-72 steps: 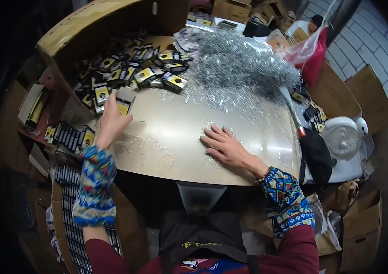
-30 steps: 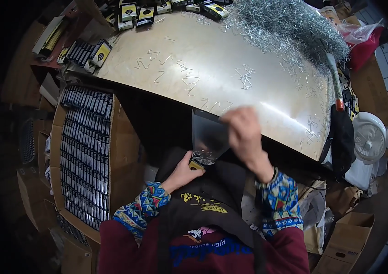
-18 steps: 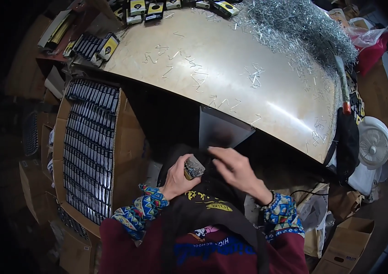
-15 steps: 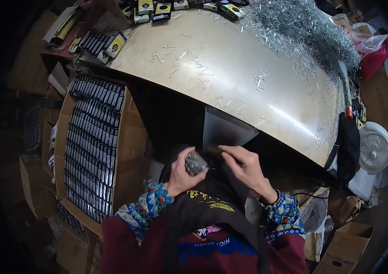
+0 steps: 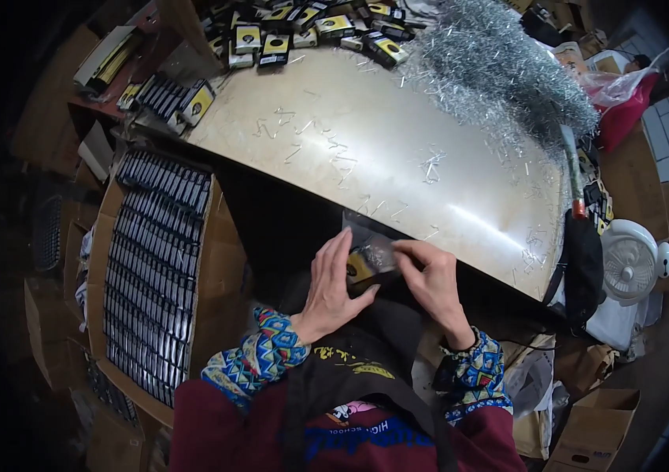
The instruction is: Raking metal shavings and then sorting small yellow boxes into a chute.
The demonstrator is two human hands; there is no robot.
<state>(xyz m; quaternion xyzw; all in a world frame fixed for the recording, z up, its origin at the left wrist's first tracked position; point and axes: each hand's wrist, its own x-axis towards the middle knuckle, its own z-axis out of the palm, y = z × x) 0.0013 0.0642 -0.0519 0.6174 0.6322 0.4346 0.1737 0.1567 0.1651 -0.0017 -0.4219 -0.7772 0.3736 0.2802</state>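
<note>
Just in front of the table's near edge, my left hand (image 5: 328, 282) grips a small black-and-yellow box (image 5: 356, 269) from its left side, fingers pointing up and thumb below. A clear plastic packet (image 5: 379, 253), with shiny metal bits showing through, lies against the box; whether it goes inside cannot be told. My right hand (image 5: 431, 282) is closed at the packet's right edge, thumb and forefinger pinched on it. On the wooden table (image 5: 311, 197) lie thin bent metal wire pieces (image 5: 431, 163), with a large silvery heap of them (image 5: 500, 71) at the far right.
Several black-and-yellow boxes (image 5: 334, 26) are piled at the table's back. To the left, a cardboard carton (image 5: 212, 259) holds rows of packed dark boxes (image 5: 149, 267). A brush-like tool (image 5: 572, 169), a white fan (image 5: 628, 263) and an open carton (image 5: 598, 429) are at the right.
My left hand has moved up and right, and its fingers have straightened. Both hands now meet at the packet, and the box's yellow-and-black face has come into view.
</note>
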